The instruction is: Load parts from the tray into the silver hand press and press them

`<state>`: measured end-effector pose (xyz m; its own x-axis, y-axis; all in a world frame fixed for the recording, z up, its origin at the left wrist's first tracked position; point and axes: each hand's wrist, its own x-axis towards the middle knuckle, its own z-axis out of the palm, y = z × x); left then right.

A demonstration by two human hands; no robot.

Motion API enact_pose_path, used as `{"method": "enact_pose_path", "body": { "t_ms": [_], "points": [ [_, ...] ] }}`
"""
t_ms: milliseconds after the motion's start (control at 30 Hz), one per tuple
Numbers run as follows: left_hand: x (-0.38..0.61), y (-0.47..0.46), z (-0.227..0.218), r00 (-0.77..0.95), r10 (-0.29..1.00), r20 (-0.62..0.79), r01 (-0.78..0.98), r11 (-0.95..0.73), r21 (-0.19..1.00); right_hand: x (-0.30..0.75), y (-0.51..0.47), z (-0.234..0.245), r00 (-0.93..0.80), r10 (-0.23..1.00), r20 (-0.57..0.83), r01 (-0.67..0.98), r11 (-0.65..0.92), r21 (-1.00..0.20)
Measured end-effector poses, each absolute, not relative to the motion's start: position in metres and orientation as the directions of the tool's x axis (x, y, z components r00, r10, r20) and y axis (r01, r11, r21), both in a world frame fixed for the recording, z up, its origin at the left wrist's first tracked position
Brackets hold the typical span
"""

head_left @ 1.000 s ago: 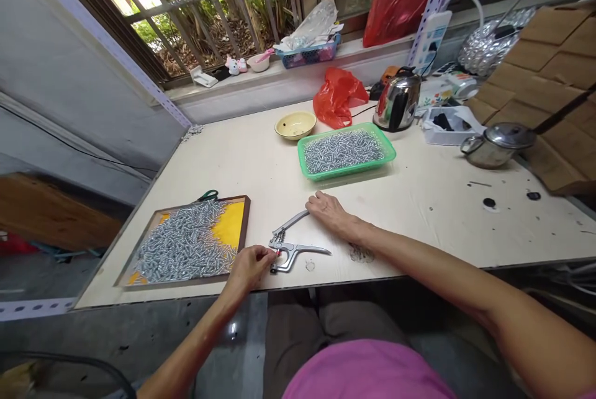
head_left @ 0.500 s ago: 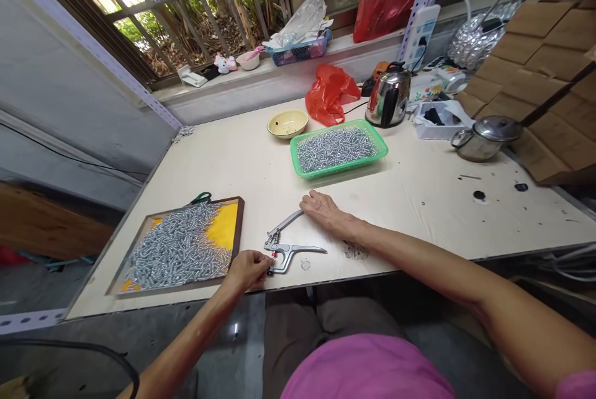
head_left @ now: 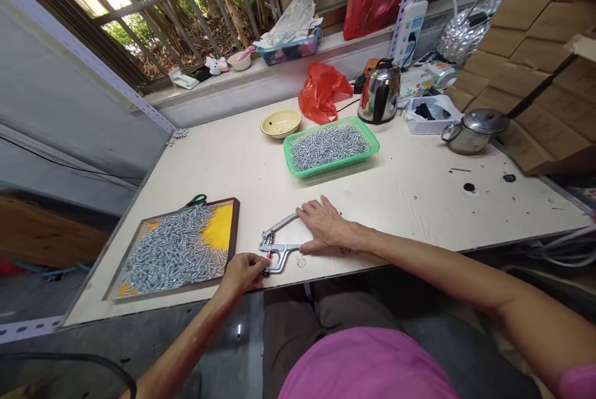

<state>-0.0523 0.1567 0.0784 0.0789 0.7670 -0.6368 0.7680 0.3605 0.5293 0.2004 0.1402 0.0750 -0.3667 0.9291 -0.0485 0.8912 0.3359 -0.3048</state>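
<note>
Metal hand pliers [head_left: 276, 249] lie on the pale table [head_left: 419, 194] near its front edge. My right hand [head_left: 326, 226] rests over both handles, fingers stretched across them. My left hand [head_left: 244, 270] is pinched at the plier jaws, holding a small part too tiny to name. Just left of it stands a brown-framed yellow tray [head_left: 229, 230] heaped with small silver metal pieces [head_left: 172, 249].
A green basket [head_left: 371, 141] of the same silver pieces sits further back, with a yellow bowl [head_left: 280, 121], a red bag [head_left: 321, 92] and a steel kettle [head_left: 379, 95] behind. A lidded steel pot [head_left: 470, 131] and cardboard [head_left: 531, 70] lie at the right. Green scissors [head_left: 196, 200] peek behind the tray.
My right hand has slid from the upper handle's tip down over both handles. My left hand stays pinched at the jaws.
</note>
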Motion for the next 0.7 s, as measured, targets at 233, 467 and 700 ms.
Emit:
{"method": "enact_pose_path", "body": {
  "t_ms": [233,467,700],
  "points": [
    [-0.05,0.143,0.085,0.237,0.939,-0.249,0.924,-0.139,0.358,0.192,0.125,0.068,-0.411,0.908,0.079,0.885,0.418,-0.205],
    [-0.006,0.162,0.086,0.748,0.662,-0.048,0.657,-0.729,0.192,0.194,0.128,0.073,-0.422,0.906,-0.031,0.869,0.394,-0.299],
    [0.01,0.168,0.09,0.8,0.568,-0.193,0.597,-0.784,0.171,0.191,0.122,0.091,-0.437,0.894,-0.104,0.866,0.386,-0.319]
  ]
}}
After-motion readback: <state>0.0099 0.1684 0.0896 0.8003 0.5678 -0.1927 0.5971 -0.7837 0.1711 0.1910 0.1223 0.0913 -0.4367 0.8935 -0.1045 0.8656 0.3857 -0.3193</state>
